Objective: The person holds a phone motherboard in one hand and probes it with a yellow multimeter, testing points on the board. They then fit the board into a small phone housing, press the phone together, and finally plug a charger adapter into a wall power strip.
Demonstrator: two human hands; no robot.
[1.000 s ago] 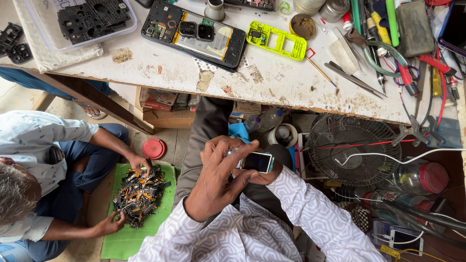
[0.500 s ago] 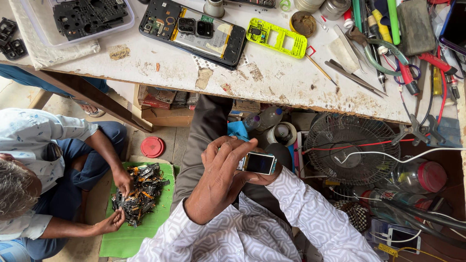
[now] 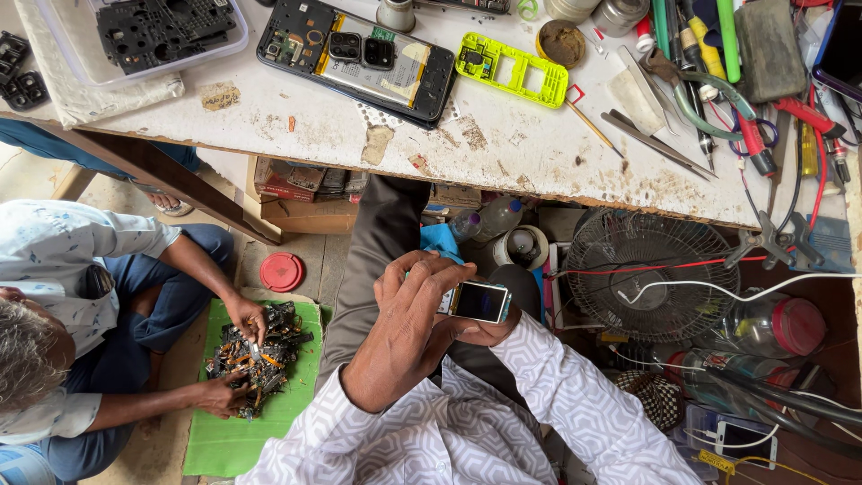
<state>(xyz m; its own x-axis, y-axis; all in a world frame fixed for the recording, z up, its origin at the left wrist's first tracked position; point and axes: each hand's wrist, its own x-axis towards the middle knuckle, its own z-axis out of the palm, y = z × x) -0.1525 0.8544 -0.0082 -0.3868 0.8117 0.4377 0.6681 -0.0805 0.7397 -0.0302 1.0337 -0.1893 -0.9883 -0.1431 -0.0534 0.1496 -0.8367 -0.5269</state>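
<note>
The surface (image 3: 539,153) spans the top of the view, white, stained and chipped along its near edge. On it, left of centre, lies an opened black phone (image 3: 355,61) with its back off and circuit parts exposed. Right of it lies a bright yellow-green phone frame (image 3: 514,70). At the far left a clear tray (image 3: 144,31) holds black plastic parts. At the right end a heap of tools (image 3: 745,81) with red, green and yellow grips covers the surface.

Below the surface edge stands a black fan (image 3: 651,274) with a wire guard. Left of it stand a stack of flat cardboard boxes (image 3: 301,193), reddish on top, and a clear bottle (image 3: 489,218). A round red lid (image 3: 282,271) lies on the floor.

At the lower left another person sits on the floor with both hands in a pile of black parts (image 3: 256,355) on a green mat (image 3: 229,440).

The small phone (image 3: 479,302) is held over the lap, below the surface edge. The left hand (image 3: 409,323) curls over its left end, fingers on top, closed on it. The right hand (image 3: 480,334) lies beneath it, mostly hidden, gripping it from below. The dark screen faces up, just right of the left-hand fingertips.
</note>
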